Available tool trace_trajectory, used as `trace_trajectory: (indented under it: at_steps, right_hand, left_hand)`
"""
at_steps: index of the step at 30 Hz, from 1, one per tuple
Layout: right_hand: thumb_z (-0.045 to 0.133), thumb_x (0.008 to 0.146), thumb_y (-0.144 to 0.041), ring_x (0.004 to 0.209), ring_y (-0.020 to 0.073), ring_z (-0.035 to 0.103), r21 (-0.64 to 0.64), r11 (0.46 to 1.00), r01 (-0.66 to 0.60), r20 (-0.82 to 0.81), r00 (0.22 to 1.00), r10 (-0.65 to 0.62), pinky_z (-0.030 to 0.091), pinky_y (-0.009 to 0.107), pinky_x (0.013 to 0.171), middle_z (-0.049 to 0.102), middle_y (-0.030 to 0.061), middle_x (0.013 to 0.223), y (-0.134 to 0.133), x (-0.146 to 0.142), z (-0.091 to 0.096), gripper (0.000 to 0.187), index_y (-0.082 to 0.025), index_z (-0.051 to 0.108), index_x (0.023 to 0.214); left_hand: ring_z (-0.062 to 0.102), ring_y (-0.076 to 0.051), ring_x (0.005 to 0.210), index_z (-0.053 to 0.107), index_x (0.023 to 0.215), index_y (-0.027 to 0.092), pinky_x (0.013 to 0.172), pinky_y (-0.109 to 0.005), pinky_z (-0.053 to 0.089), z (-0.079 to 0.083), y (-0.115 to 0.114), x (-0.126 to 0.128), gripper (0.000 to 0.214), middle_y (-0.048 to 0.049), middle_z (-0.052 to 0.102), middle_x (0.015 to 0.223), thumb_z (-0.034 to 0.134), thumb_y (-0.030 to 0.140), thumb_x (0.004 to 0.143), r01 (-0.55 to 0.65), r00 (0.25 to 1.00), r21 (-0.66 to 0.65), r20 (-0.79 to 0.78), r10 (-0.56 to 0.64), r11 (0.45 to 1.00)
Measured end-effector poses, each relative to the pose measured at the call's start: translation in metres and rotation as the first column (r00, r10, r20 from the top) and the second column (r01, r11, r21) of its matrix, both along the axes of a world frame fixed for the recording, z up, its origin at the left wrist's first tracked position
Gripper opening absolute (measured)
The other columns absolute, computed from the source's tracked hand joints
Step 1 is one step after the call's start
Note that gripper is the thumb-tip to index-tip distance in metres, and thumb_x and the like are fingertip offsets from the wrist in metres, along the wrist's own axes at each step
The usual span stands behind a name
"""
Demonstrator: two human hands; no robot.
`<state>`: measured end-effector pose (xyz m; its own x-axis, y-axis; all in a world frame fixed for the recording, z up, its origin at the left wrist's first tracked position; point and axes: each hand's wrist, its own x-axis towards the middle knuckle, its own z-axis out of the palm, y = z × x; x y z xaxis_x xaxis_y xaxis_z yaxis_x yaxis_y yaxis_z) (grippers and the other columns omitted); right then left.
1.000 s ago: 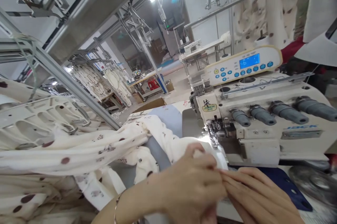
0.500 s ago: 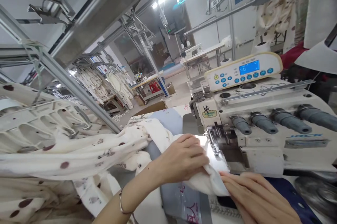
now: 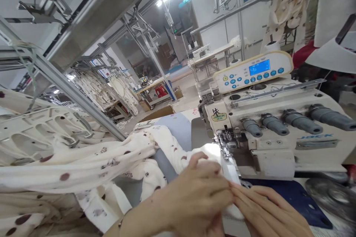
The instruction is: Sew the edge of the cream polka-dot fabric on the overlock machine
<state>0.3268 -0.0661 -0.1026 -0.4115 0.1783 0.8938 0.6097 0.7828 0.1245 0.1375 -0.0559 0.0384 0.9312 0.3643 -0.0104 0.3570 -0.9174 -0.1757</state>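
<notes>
White fabric point(image 3: 213, 151) lies at the needle area of an overlock sewing machine point(image 3: 274, 159), its edge under the lit presser foot point(image 3: 226, 153). My left hand point(image 3: 194, 188) bends its fingers over this fabric and meets my right hand's fingertips. Flat and close together, the fingers of my right hand point(image 3: 271, 207) pinch the fabric's near edge in front of the foot; the thumb is hidden. A long stretch of cream cloth with brown dots and small animal prints point(image 3: 111, 163) runs from the left toward the machine.
A metal rail frame point(image 3: 83, 98) with white hanger clamps point(image 3: 39, 129) stands at left. The machine's control panel point(image 3: 253, 72) shows a lit blue screen. A navy pad point(image 3: 294, 200) lies below the machine. Behind are other sewing tables point(image 3: 211, 57) and hanging garments point(image 3: 91, 86).
My left hand has come nearer to me and right, up against my right hand, its fingers now more bunched. The view has shifted slightly, and the white fabric is more covered.
</notes>
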Motion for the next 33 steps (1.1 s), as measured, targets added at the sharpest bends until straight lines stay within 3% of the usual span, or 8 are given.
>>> trace_trajectory:
  at_steps: [7, 17, 20, 23, 26, 28, 30, 33]
  right_hand:
    - [0.035, 0.084, -0.001, 0.109, 0.0133, 0.059, -0.022, 1.000, 0.017, 0.066, 0.998, -0.015, 0.045, 0.027, 0.088, 0.059, 0.0058, 0.121, -0.002, 0.002, -0.004, 0.037, -0.011, 0.063, 0.107]
    - [0.042, 0.085, 0.005, 0.104, 0.0126, 0.062, -0.060, 0.996, -0.062, -0.183, 0.982, 0.050, 0.047, 0.027, 0.088, 0.067, 0.0072, 0.106, 0.024, -0.007, 0.011, 0.032, -0.010, 0.061, 0.106]
    - [0.048, 0.085, 0.003, 0.109, 0.0150, 0.060, -0.118, 0.988, -0.100, -0.234, 0.970, 0.070, 0.047, 0.030, 0.090, 0.065, 0.0088, 0.110, 0.025, -0.008, 0.012, 0.033, -0.011, 0.059, 0.113]
    - [0.049, 0.087, -0.004, 0.108, 0.0139, 0.060, -0.113, 0.989, -0.091, -0.188, 0.980, 0.069, 0.046, 0.026, 0.092, 0.066, 0.0083, 0.109, 0.015, -0.004, 0.016, 0.028, -0.010, 0.059, 0.113]
    - [0.040, 0.090, -0.006, 0.102, 0.0092, 0.062, -0.068, 0.997, -0.038, -0.078, 0.996, 0.033, 0.044, 0.019, 0.094, 0.066, 0.0044, 0.109, 0.002, 0.000, 0.022, 0.027, -0.012, 0.062, 0.105]
    - [0.038, 0.091, -0.006, 0.101, 0.0073, 0.062, -0.054, 0.999, -0.004, -0.045, 0.999, 0.002, 0.037, 0.016, 0.101, 0.065, 0.0033, 0.111, -0.002, 0.001, 0.023, 0.029, -0.012, 0.063, 0.104]
    - [0.041, 0.090, -0.006, 0.104, 0.0081, 0.061, -0.053, 0.999, 0.001, -0.051, 0.999, -0.003, 0.030, 0.019, 0.108, 0.064, 0.0040, 0.114, -0.004, -0.001, 0.018, 0.028, -0.011, 0.062, 0.107]
    - [0.038, 0.087, -0.001, 0.113, 0.0112, 0.056, -0.081, 0.997, 0.007, -0.124, 0.992, -0.017, 0.028, 0.026, 0.112, 0.061, 0.0049, 0.118, -0.007, -0.006, 0.002, 0.036, -0.012, 0.062, 0.112]
  left_hand:
    - [0.053, -0.020, 0.100, 0.052, 0.116, 0.018, 0.088, -0.035, 0.039, -0.002, 0.032, -0.016, 0.039, -0.0051, 0.060, 0.121, 0.048, 0.019, 0.077, -0.064, 0.998, -0.143, -0.006, 0.064, 0.988]
    - [0.055, -0.019, 0.086, 0.053, 0.105, 0.016, 0.076, -0.033, 0.043, -0.002, 0.052, -0.010, 0.026, -0.0062, 0.062, 0.098, 0.051, 0.024, 0.080, -0.152, 0.984, 0.043, -0.091, 0.155, 0.987]
    - [0.052, -0.018, 0.069, 0.053, 0.083, 0.016, 0.063, -0.033, 0.041, -0.004, 0.035, 0.000, 0.016, -0.0039, 0.058, 0.078, 0.055, 0.030, 0.076, -0.170, 0.982, 0.162, -0.059, 0.181, 0.972]
    - [0.045, -0.013, 0.056, 0.046, 0.070, 0.017, 0.051, -0.029, 0.034, -0.009, 0.001, 0.008, 0.017, 0.0005, 0.052, 0.064, 0.052, 0.026, 0.084, 0.008, 1.000, 0.192, -0.008, -0.006, 0.981]
    - [0.048, -0.012, 0.061, 0.047, 0.074, 0.017, 0.054, -0.027, 0.037, -0.005, -0.020, 0.007, 0.016, 0.0020, 0.054, 0.067, 0.049, 0.018, 0.089, 0.058, 0.998, 0.060, -0.006, -0.057, 0.997]
    - [0.052, -0.012, 0.069, 0.049, 0.083, 0.016, 0.061, -0.025, 0.042, 0.002, -0.019, 0.003, 0.004, 0.0006, 0.057, 0.075, 0.051, 0.018, 0.085, 0.007, 1.000, -0.126, 0.013, -0.005, 0.992]
    - [0.054, -0.013, 0.076, 0.050, 0.094, 0.014, 0.067, -0.024, 0.046, 0.005, -0.009, -0.002, 0.017, -0.0026, 0.060, 0.085, 0.052, 0.015, 0.077, -0.032, 0.998, -0.242, 0.045, 0.044, 0.970]
    - [0.055, -0.017, 0.087, 0.049, 0.108, 0.013, 0.077, -0.030, 0.048, -0.001, 0.003, -0.008, 0.034, -0.0079, 0.062, 0.099, 0.050, 0.014, 0.073, -0.073, 0.995, -0.213, 0.058, 0.087, 0.974]
